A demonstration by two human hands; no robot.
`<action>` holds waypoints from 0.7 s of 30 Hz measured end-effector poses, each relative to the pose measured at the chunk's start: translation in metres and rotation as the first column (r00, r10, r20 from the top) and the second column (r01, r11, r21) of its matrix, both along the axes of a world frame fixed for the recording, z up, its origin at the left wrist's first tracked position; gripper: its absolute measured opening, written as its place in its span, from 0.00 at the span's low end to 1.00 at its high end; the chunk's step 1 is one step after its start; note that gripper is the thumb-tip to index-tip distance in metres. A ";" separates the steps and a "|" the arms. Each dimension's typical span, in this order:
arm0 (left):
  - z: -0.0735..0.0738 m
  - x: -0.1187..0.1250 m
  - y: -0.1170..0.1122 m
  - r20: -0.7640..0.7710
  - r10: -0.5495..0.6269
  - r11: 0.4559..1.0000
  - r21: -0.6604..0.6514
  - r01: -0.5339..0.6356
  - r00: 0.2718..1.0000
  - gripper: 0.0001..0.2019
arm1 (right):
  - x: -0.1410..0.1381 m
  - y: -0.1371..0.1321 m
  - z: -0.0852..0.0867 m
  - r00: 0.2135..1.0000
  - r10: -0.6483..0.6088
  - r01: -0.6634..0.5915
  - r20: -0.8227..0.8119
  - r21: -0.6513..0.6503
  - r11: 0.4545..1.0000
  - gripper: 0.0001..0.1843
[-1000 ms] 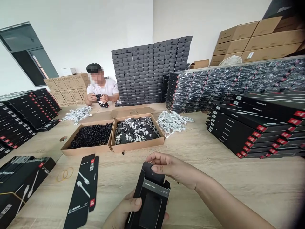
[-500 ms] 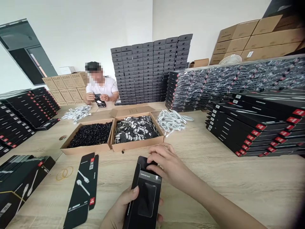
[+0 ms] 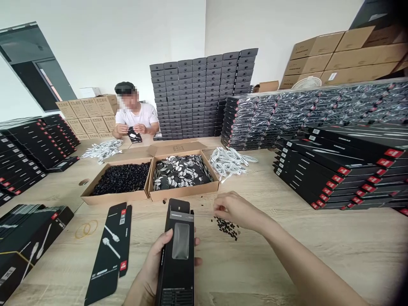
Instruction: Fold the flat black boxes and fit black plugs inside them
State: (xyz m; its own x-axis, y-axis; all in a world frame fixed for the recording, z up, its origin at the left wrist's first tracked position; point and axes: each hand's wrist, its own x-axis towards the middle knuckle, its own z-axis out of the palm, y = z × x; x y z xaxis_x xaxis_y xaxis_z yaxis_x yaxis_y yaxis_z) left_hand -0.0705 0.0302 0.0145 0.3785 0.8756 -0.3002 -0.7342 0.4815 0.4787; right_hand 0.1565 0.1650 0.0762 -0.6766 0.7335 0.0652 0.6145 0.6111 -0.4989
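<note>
My left hand [image 3: 152, 265] grips a long black carton [image 3: 177, 255] with a clear window and a hang tab at its far end, held upright over the wooden table [image 3: 287, 238]. My right hand [image 3: 234, 209] hovers to the right of it, just above a small heap of tiny black pieces [image 3: 227, 226]. Its fingers are curled together in a pinch, and what they hold is too small to make out.
Two flat black cartons [image 3: 111, 248] and rubber bands [image 3: 86, 229] lie at the left. Two open cardboard trays [image 3: 149, 193] hold black parts and printed items. White cables [image 3: 229, 160], stacks of black boxes [image 3: 344, 174] and a seated person [image 3: 134, 117] lie beyond.
My right hand has left the carton's top flap and moved right to the heap of black pieces. My left hand has swung the carton left and raised it, window facing me.
</note>
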 end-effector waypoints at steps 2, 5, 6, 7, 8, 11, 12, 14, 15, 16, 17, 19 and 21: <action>-0.002 -0.003 -0.002 0.033 -0.055 0.997 0.058 0.053 0.998 0.26 | 0.004 0.007 -0.006 0.999 0.024 -0.021 0.042 -0.073 0.997 0.09; -0.010 -0.001 -0.011 0.037 -0.272 0.956 0.122 0.265 0.962 0.27 | -0.017 0.011 -0.016 0.999 0.052 -0.052 -0.001 -0.075 0.996 0.13; -0.014 0.001 -0.015 0.013 -0.303 0.945 0.133 0.299 0.953 0.26 | -0.031 0.011 -0.020 0.998 0.058 -0.060 -0.022 -0.068 0.996 0.15; -0.017 0.003 -0.018 -0.016 -0.300 0.945 0.135 0.299 0.954 0.24 | -0.048 0.010 -0.024 0.997 0.063 -0.065 -0.041 -0.060 0.996 0.15; -0.021 0.005 -0.020 -0.040 -0.275 0.952 0.131 0.278 0.961 0.24 | -0.067 0.010 -0.029 0.996 0.066 -0.069 -0.057 -0.055 0.996 0.15; -0.027 0.011 -0.020 -0.036 -0.265 0.960 0.080 0.267 0.964 0.24 | -0.124 0.009 -0.045 0.995 0.027 -0.031 -0.097 -0.041 0.999 0.12; -0.027 0.012 -0.019 0.000 -0.282 0.957 0.077 0.281 0.959 0.25 | -0.141 0.010 -0.050 0.994 -0.014 0.009 -0.107 -0.039 0.999 0.11; -0.025 0.014 -0.014 0.075 -0.311 0.945 0.130 0.299 0.948 0.28 | -0.167 0.011 -0.060 0.987 -0.095 0.089 -0.132 -0.045 0.995 0.08; -0.023 0.014 -0.011 0.103 -0.325 0.937 0.169 0.306 0.940 0.31 | -0.175 0.012 -0.064 0.980 -0.126 0.119 -0.151 -0.054 0.991 0.06; -0.020 0.014 -0.008 0.121 -0.334 0.930 0.204 0.306 0.935 0.34 | -0.180 0.012 -0.067 0.973 -0.147 0.137 -0.177 -0.068 0.988 0.05; -0.017 0.014 -0.005 0.134 -0.331 0.927 0.230 0.295 0.934 0.37 | -0.182 0.013 -0.070 0.964 -0.163 0.147 -0.211 -0.088 0.985 0.05; -0.012 0.015 0.002 0.155 -0.291 0.936 0.249 0.247 0.944 0.41 | -0.174 0.014 -0.074 0.932 -0.203 0.165 -0.300 -0.145 0.975 0.08; -0.009 0.015 0.006 0.179 -0.218 0.955 0.243 0.172 0.959 0.40 | -0.152 0.015 -0.074 0.873 -0.269 0.187 -0.407 -0.230 0.955 0.13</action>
State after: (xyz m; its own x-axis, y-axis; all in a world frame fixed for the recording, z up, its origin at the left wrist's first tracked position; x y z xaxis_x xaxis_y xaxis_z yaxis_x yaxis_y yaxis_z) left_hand -0.0558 0.0361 0.0055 0.5809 0.8140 -0.0056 -0.7287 0.5231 0.4420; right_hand 0.0048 0.1797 0.0023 -0.4243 0.8906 0.1639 0.4258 0.3559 -0.8319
